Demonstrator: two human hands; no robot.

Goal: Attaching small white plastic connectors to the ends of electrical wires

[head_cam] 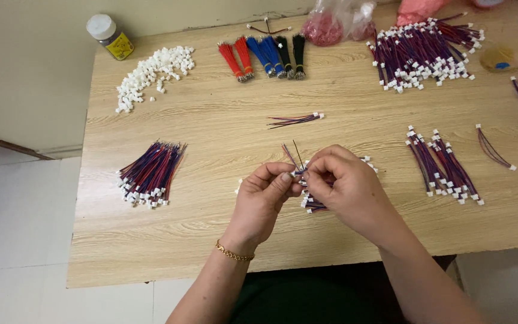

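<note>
My left hand [263, 198] and my right hand [344, 183] meet over the middle of the wooden table [211, 240]. Together their fingertips pinch a small white connector with thin red, blue and black wires [294, 155] sticking up from it. Under my right hand lies a small bundle of finished wire leads [313, 205], partly hidden. A gold bracelet sits on my left wrist.
A pile of white connectors [151, 73] lies at the back left near a capped bottle [110, 36]. Red, blue and black wire bundles [265, 55] lie at the back. Wired-lead bundles lie at the left [150, 174], right [445, 168] and back right [424, 54]. One lead [295, 120] lies alone.
</note>
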